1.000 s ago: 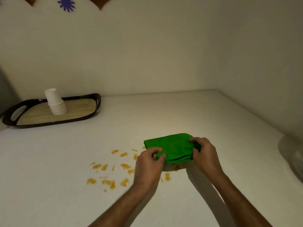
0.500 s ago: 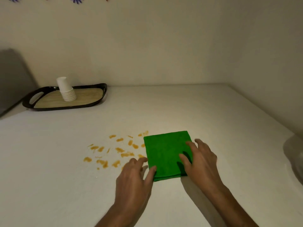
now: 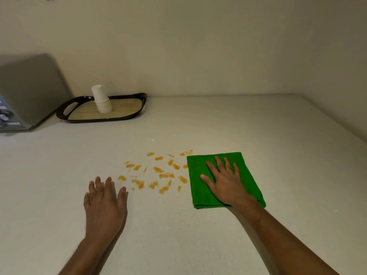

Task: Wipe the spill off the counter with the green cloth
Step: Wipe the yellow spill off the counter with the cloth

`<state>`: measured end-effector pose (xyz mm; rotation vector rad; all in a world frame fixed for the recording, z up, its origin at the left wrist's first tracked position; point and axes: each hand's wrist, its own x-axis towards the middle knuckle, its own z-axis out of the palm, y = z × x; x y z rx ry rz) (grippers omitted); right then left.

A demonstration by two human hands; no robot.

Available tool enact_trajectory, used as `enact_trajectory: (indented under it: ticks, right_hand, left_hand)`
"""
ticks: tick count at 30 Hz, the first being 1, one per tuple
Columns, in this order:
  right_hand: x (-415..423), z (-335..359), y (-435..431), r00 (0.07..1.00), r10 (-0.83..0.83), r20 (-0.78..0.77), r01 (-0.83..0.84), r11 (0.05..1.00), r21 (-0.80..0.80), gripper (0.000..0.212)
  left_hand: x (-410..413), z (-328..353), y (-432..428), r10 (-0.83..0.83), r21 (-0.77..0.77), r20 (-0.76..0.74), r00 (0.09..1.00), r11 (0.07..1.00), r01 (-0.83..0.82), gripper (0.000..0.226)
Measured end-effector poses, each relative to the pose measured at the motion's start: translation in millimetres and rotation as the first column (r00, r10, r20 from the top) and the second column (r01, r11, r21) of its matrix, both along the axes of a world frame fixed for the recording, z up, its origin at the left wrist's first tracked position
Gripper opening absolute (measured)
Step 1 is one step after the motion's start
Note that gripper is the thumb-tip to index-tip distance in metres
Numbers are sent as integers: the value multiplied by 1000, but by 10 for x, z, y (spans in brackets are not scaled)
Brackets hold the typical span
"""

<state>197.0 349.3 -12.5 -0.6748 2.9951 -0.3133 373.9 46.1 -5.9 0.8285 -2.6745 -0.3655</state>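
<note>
A folded green cloth (image 3: pixel 250 176) lies flat on the white counter (image 3: pixel 228 124), right of centre. My right hand (image 3: pixel 224 181) rests palm down on top of it with the fingers spread, holding it against the counter. The spill (image 3: pixel 156 173) is a scatter of orange-brown smears just left of the cloth, and its nearest marks touch the cloth's left edge. My left hand (image 3: pixel 104 203) lies flat on the bare counter left of the spill, fingers apart, holding nothing.
A black tray (image 3: pixel 139 114) with a wood-look base stands at the back left and carries a stack of white paper cups (image 3: pixel 102 100). A grey appliance (image 3: pixel 25 90) sits at the far left. Walls close off the back and the right side.
Both hands let go of the cloth's edges after it was laid out flat. My right hand moved onto the cloth. My left hand slid away to the left of the spill.
</note>
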Motion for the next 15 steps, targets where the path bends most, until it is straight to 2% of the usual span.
enact_trajectory:
  ticks: [6,10,15]
  right_hand:
    - [301,-39,74,999,4,-35,-3,999,38,91]
    - [607,-63,43,999,12,-39,-10,999,31,95]
    - [945,-77,-201,996,84,-16,-84,996,8,89]
  left_hand:
    - [20,-95,-93,-2,-19,111,994,1000,4,70]
    - [8,-127,-109,-13,-36,140,990,999,19,70]
    - [4,-131,-107,-12,-37,141,990,999,17,72]
